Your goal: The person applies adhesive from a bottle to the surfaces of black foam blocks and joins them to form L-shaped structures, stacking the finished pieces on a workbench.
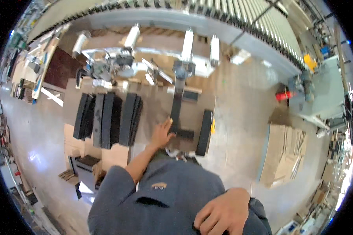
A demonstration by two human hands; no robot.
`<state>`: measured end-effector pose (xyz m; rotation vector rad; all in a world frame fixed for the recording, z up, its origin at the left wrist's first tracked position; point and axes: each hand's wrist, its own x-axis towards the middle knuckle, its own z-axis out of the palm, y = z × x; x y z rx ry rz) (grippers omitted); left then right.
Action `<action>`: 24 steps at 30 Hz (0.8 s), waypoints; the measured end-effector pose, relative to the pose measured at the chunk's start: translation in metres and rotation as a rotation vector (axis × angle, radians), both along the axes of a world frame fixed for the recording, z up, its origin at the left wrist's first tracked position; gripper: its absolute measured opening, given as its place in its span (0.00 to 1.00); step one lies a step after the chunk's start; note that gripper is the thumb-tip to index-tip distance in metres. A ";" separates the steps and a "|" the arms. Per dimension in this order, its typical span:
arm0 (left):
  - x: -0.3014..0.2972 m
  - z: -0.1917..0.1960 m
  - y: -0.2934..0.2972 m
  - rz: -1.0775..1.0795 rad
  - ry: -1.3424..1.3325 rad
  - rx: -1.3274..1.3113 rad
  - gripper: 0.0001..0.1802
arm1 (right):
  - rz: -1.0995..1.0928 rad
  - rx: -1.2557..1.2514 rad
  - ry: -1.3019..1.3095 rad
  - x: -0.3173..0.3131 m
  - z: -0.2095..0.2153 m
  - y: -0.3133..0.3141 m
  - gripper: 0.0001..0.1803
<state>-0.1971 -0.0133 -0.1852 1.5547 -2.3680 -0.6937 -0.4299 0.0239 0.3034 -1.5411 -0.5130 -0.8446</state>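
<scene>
The left hand is laid spread beside the black strip on the desk; the right hand is curled loosely against the chest; the strip is best kept square.

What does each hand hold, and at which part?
The left hand rests on a long black part near its lower end; a closed grip cannot be told. The right hand holds nothing.

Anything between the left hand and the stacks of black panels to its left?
Head view: only bare brown tabletop between the left hand and the black panel stacks.
</scene>
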 end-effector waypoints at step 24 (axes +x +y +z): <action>-0.008 0.009 -0.011 -0.054 0.121 -0.118 0.46 | -0.891 0.326 -0.003 0.038 0.039 0.062 0.27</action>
